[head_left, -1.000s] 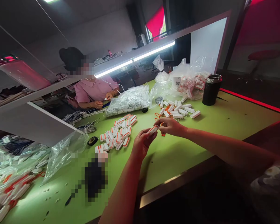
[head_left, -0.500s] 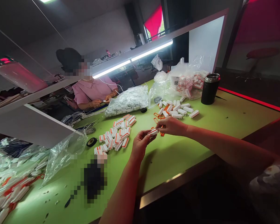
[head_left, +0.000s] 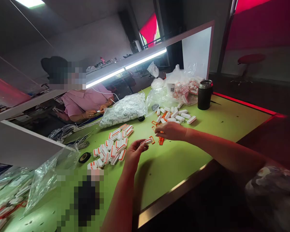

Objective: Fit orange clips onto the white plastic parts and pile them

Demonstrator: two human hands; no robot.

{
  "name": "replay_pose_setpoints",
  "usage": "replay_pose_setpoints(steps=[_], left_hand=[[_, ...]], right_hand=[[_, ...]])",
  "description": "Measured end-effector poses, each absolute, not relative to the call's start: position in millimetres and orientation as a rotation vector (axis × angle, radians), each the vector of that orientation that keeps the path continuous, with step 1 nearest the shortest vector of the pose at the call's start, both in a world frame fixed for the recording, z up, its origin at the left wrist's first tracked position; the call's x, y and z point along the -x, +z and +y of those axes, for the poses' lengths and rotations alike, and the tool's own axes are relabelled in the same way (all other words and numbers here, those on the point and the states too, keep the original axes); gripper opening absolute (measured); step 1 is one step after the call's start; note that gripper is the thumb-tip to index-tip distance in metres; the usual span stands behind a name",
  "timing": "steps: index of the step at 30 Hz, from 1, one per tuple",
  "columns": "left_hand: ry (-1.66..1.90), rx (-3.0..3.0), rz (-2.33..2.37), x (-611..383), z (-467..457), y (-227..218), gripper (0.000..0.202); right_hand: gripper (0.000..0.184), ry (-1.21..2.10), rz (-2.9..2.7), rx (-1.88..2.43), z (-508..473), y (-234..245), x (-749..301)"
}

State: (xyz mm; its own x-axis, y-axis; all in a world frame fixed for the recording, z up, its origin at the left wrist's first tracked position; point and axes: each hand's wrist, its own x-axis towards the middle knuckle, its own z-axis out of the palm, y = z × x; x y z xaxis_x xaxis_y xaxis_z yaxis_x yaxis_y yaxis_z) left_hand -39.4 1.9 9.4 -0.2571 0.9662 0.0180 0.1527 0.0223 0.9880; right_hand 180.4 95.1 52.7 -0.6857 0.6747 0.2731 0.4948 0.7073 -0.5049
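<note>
Two hands before black flask (head_left: 205, 95): left hand (head_left: 133, 152) pinches white-orange connector (head_left: 148, 141); right hand (head_left: 172, 130), grip unclear, covers orange clips (head_left: 161, 141) nearer flask.

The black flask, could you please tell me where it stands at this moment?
In the head view, the black flask stands upright at the far right of the green table, beside the clear bag of white-and-orange parts and beyond the right hand.

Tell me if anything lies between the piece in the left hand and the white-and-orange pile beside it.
Nothing visible does. The left hand holds the piece, and only green table lies between it and the pile.
</note>
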Motion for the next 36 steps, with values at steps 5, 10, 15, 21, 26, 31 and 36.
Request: replay_pose_setpoints(steps=[5, 10, 15, 21, 26, 31, 36], left_hand=[[1.338, -1.319, 2.051, 83.5, 3.4, 19.9, 0.04], [1.099, -1.457, 2.602, 112.0, 1.4, 24.0, 0.041], [0.858, -1.435, 2.755, 123.6, -1.3, 18.7, 0.042], [0.986, -1.561, 2.731, 130.9, -4.4, 16.7, 0.029], [1.51, -1.391, 2.182, 98.8, 1.5, 17.7, 0.028], [1.442, -1.229, 1.558, 42.3, 5.0, 0.4, 0.045], [1.273, -0.711, 0.952, 10.2, 0.7, 0.5, 0.032]], right_hand=[[0.02, 0.433, -2.382, 1.333, 150.8, 60.2, -237.9], [0.027, 0.445, -2.516, 1.608, 194.0, 55.4, -294.4], [0.031, 0.53, -2.618, 1.545, 206.4, 35.5, -295.4], [0.02, 0.651, -2.687, 1.276, 191.8, 36.0, -273.0], [0.005, 0.939, -2.717, 0.691, 158.4, 65.9, -256.0], [0.012, 1.049, -2.515, 0.455, 116.1, 66.5, -212.8], [0.01, 1.044, -2.125, 0.406, 84.2, 40.5, -170.4]])
